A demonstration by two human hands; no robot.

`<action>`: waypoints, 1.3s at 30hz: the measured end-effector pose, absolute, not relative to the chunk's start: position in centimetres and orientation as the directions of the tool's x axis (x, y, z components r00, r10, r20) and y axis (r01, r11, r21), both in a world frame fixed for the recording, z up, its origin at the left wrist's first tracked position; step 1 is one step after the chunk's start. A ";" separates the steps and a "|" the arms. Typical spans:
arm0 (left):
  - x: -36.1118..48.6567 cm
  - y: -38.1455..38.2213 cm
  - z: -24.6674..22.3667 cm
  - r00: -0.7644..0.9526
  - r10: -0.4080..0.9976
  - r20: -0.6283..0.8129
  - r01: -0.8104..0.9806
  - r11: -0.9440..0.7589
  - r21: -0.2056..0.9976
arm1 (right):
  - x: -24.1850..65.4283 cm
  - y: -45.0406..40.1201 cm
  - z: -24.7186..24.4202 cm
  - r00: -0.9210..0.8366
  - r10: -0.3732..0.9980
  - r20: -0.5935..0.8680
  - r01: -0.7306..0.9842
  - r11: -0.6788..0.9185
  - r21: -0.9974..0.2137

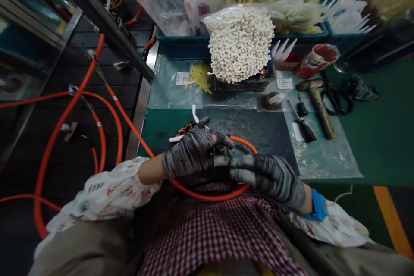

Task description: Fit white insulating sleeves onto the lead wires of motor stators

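Note:
My left hand (193,150), in a grey striped glove, is closed over the end of an orange cable (244,141). Thin coloured wires (185,129) stick out past its far side, beside a bent white tube (194,114) and a second white tube (175,139). My right hand (270,174), gloved alike, meets the left fingertips with its fingers bent together; what lies between them is mostly hidden. The cable loops below both hands, across the checked apron, and runs off under my left wrist.
Behind stands a bag of small white pieces (241,45), before blue bins (184,47) of plastic parts. On the right lie a hammer (320,110), a screwdriver (305,129), scissors (338,100) and a red can (316,61). Orange cables (54,146) hang at left beside a metal post (106,21).

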State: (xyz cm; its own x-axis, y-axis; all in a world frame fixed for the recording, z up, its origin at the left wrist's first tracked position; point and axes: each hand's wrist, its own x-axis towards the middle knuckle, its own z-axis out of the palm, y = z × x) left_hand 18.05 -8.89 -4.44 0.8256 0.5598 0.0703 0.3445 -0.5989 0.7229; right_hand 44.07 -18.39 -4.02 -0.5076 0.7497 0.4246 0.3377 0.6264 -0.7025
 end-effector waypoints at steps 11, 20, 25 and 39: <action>17.9 -7.3 -3.4 0.843 0.537 -0.041 0.153 -0.165 0.974 | 41.8 -17.9 -7.8 -0.095 0.946 0.309 -0.193 0.287 -0.938; 15.8 -5.3 -2.8 0.766 0.555 0.325 0.134 -0.632 0.763 | 39.2 -15.8 -7.5 0.068 0.997 0.040 -0.220 0.054 -0.974; 14.6 -3.6 -2.0 0.845 0.487 0.223 0.049 -0.485 0.873 | 38.3 -15.2 -7.6 0.030 0.995 0.094 -0.249 0.098 -0.964; 16.7 11.3 -6.8 0.109 0.956 -0.273 0.975 -0.050 0.215 | 38.1 -14.8 -10.1 -0.131 0.974 0.185 -0.311 0.137 -0.941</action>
State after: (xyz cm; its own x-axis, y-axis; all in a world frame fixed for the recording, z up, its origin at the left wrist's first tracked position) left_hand 16.72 11.29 -6.76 0.1091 0.9558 -0.2731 0.9752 -0.0498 0.2155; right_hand 38.05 -14.79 -10.09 -0.1312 0.9739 0.1851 -0.3106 0.1369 -0.9406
